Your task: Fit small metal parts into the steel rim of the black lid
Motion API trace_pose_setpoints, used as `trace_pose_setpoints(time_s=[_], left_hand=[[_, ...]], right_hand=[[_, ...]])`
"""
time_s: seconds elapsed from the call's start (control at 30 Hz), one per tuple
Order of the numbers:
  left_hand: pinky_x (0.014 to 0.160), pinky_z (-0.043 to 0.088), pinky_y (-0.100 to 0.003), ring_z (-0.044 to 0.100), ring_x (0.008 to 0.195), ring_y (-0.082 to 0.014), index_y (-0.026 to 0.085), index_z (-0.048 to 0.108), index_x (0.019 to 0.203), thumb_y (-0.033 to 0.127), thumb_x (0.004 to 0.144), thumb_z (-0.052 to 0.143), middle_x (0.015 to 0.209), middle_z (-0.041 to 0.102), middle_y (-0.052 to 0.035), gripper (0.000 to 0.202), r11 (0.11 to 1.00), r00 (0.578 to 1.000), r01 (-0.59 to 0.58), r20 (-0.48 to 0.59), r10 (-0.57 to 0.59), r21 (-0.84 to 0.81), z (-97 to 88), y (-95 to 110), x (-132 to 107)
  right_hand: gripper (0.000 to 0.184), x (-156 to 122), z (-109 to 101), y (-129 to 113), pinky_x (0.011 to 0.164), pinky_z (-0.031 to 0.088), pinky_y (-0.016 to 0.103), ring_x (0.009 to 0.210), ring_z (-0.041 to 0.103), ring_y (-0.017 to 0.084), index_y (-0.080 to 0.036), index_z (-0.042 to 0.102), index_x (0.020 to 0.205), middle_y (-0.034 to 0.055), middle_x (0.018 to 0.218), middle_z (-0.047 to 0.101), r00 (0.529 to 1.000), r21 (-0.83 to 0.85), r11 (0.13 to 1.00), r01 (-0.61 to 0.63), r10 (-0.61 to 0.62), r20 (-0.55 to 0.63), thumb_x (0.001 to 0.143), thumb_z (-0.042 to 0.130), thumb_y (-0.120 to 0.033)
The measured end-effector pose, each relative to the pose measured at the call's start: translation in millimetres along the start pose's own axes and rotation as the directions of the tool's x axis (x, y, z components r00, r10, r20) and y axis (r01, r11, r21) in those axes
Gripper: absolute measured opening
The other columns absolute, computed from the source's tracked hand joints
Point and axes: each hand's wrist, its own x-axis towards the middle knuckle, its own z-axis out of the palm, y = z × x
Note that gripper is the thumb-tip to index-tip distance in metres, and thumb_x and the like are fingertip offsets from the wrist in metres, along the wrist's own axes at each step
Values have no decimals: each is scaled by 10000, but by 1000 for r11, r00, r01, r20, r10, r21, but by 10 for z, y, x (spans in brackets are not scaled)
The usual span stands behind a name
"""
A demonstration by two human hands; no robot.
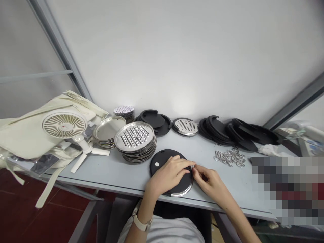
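A round black disc (158,173) with a silver metal rim along its near edge lies at the table's front. My left hand (168,173) is laid across it, holding it down, with index finger and thumb reaching its right edge. At that same edge my right hand (206,179) is closed in a pinch, its fingertips meeting the left index finger. A small shiny bit shows between the fingertips, too small to make out. Right of my hands lies a pile of metal rings or clips (230,157). To the left stands a stack of round metal graters (135,136).
Behind the graters are round metal plates (108,129). Black round holders (220,130) lie along the wall, with a perforated metal disc in a black holder (186,126) among them. A white fan (65,125) and a cream bag (22,131) occupy the left end.
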Motion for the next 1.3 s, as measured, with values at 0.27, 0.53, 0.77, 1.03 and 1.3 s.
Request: trace_pose_setpoints(time_s=[0.27, 0.53, 0.77, 1.03, 1.3], left_hand=[[1001, 386, -355, 526, 1079, -172, 284, 521, 1295, 165, 949, 460, 1215, 641, 16, 371, 1000, 1000, -10, -4, 10, -9, 5, -13, 2], [992, 390, -356, 520, 1081, -179, 282, 520, 1301, 170, 950, 462, 1220, 639, 14, 373, 1000, 1000, -10, -5, 10, -26, 1, -18, 4], [993, 389, -356, 518, 1079, -180, 271, 523, 1300, 170, 950, 463, 1225, 636, 12, 369, 1000, 1000, -13, -5, 12, -23, 4, -8, 2], [998, 386, -353, 529, 1084, -180, 281, 524, 1297, 164, 948, 467, 1218, 637, 15, 372, 1000, 1000, -22, 0, 22, -23, -9, -11, 6], [1053, 362, -371, 533, 1138, -185, 263, 531, 1277, 175, 935, 490, 1215, 632, -10, 355, 998, 1000, -12, -5, 12, -54, 3, -43, 8]], right_hand=[[364, -4, -11, -10, 488, 253, 231, 518, 299, 110, -207, 375, 618, -60, 560, 295, 1000, 1, 1000, -5, 5, -4, 935, 381, -386], [366, 2, -8, 4, 498, 252, 232, 525, 303, 114, -214, 346, 626, -61, 568, 294, 1000, 12, 1000, -19, 19, 17, 940, 369, -402], [363, -2, -16, -4, 495, 237, 239, 528, 288, 110, -209, 349, 630, -60, 573, 287, 1000, 9, 1000, -12, 11, 24, 950, 363, -380], [364, 5, -18, 19, 503, 240, 239, 530, 295, 109, -206, 359, 631, -58, 576, 294, 1000, 10, 1000, -7, 7, 26, 950, 364, -380], [368, -4, -33, 12, 511, 255, 242, 536, 326, 118, -200, 408, 663, -52, 580, 334, 999, 16, 1000, -3, 2, 48, 970, 342, -391]])
